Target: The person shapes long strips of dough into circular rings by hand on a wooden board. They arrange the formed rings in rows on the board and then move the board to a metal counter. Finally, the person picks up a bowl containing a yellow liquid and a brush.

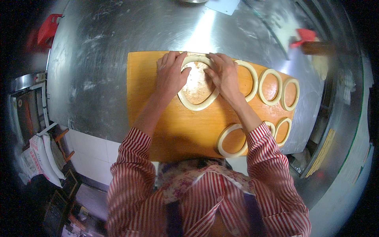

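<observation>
A large ring of pale dough (pixel 198 106) lies on a wooden board (pixel 173 134), near the board's far edge. My left hand (pixel 171 72) is on the ring's upper left part, its thumb inside the loop and its fingers over the outside. Opposite it, my right hand (pixel 225 74) grips the upper right part the same way, with the thumb inside. Between the hands, the ring's far stretch shows along the board's edge. Just right of my right hand is another dough ring (pixel 254 81), partly hidden by that hand.
More dough rings lie at the right: one ring (pixel 270 87) and another (pixel 290 94) in the far row, and several nearer, including one (pixel 232 152) by my right forearm. The board rests on a floury steel table (pixel 94 91). Red objects (pixel 49 31) stand at the table's edges.
</observation>
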Motion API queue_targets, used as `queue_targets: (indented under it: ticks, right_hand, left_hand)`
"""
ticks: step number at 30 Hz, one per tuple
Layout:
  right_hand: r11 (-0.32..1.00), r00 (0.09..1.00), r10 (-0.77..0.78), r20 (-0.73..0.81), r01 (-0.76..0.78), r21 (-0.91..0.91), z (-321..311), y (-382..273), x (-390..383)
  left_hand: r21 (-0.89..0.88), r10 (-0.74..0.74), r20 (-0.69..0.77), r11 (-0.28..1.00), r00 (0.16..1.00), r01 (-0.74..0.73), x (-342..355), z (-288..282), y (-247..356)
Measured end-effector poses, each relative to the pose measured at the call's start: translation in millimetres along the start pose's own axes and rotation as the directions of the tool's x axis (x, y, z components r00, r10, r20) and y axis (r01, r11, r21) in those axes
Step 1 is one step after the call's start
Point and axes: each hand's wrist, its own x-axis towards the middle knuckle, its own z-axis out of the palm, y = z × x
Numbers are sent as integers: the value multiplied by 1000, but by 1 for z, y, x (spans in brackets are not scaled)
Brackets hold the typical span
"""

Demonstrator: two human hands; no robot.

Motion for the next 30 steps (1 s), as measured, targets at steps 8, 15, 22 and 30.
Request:
queue_targets:
  ticks: [8,15,22,30]
  right_hand:
    - [983,1000,-4,-20,7,182,22,11,28]
    - [954,992,119,32,-123,273,20,8,29]
    - [919,985,168,27,-167,358,21,8,32]
    - [900,985,165,59,-175,400,20,10,36]
  left_hand:
    - [-114,-5,-45,993,999,0,5,13,-7]
    - [-184,-80,27,979,996,83,29,21,-5]
    - [-253,-137,125,953,983,165,35,27,-10]
    - [-238,-55,42,969,998,64,34,36,-20]
